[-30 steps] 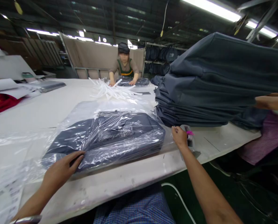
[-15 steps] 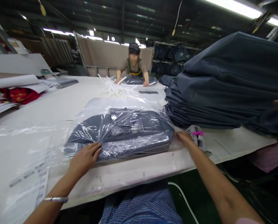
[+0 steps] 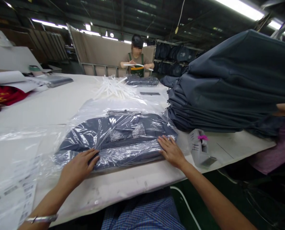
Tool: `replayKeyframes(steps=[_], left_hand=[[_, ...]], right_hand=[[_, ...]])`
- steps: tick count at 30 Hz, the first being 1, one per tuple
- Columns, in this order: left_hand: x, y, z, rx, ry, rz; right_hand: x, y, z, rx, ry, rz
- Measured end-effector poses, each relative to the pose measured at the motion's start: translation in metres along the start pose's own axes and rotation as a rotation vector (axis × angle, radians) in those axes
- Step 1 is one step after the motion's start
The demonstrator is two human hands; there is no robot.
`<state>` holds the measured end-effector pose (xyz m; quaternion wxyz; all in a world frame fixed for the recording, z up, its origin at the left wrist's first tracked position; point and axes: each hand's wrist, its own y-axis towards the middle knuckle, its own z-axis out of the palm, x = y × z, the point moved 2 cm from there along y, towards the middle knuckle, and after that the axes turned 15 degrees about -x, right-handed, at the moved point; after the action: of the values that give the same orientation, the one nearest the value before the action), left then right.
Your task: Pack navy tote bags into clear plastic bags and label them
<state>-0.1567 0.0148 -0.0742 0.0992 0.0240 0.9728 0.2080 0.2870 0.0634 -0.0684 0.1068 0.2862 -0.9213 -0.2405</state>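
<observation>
A dark blue fabric bag [image 3: 89, 131] lies flat inside a clear plastic bag [image 3: 123, 156] on the white table in front of me. Through the plastic I see a white mark and a crumpled silvery piece near its middle. My left hand [image 3: 78, 166] rests on the near left edge of the package, fingers stretched over the film and thumb apart. On the near right part, my right hand [image 3: 171, 150] lies flat with its fingers spread, pressing on the plastic. Neither hand is closed around anything.
A tall stack of dark blue bags [image 3: 219, 86] rises at the right. Beside it stands a grey tape dispenser [image 3: 199, 148] with a pink piece. White strips [image 3: 113, 88] lie heaped farther back. Across the white table [image 3: 58, 111], a co-worker [image 3: 137, 57] holds a white strip.
My right hand has moved from the package's right end inward onto its top. My left hand stays at the left edge. The co-worker has lifted a white strip off the table.
</observation>
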Motion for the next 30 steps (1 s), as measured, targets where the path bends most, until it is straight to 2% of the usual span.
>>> replayKeyframes(steps=[3,5,11,15,18,21,23,24,26,28,30], left_hand=[[-0.001,-0.003,-0.003,-0.035,-0.020,0.035],[-0.004,-0.004,-0.006,-0.043,-0.023,0.043],[-0.005,-0.005,-0.012,-0.063,0.010,-0.032],[-0.011,-0.006,-0.020,-0.172,0.002,0.099],[-0.039,-0.008,-0.030,-0.290,0.070,0.202],[-0.093,-0.008,-0.028,-0.349,0.042,0.232],[-0.134,-0.004,-0.016,-0.291,-0.071,0.271],[-0.151,-0.001,-0.008,-0.225,-0.117,0.297],[-0.175,0.006,0.009,-0.093,-0.151,0.301],[-0.183,0.014,0.021,0.002,-0.140,0.246],[-0.180,0.020,0.025,0.053,-0.129,0.178]], right_hand=[[-0.031,0.003,0.018,0.035,-0.055,0.165],[-0.043,0.002,0.025,0.040,-0.047,0.195],[-0.039,-0.002,0.032,0.002,-0.018,0.236],[-0.040,-0.002,0.035,-0.013,-0.009,0.241],[-0.042,-0.001,0.037,-0.007,-0.011,0.248],[-0.040,0.000,0.036,0.000,-0.013,0.256],[-0.038,0.000,0.035,0.002,-0.004,0.261],[-0.038,-0.001,0.035,0.001,0.006,0.264],[-0.039,-0.002,0.037,-0.006,0.038,0.273],[-0.044,-0.002,0.038,-0.014,0.092,0.290],[-0.048,0.000,0.036,-0.027,0.181,0.323]])
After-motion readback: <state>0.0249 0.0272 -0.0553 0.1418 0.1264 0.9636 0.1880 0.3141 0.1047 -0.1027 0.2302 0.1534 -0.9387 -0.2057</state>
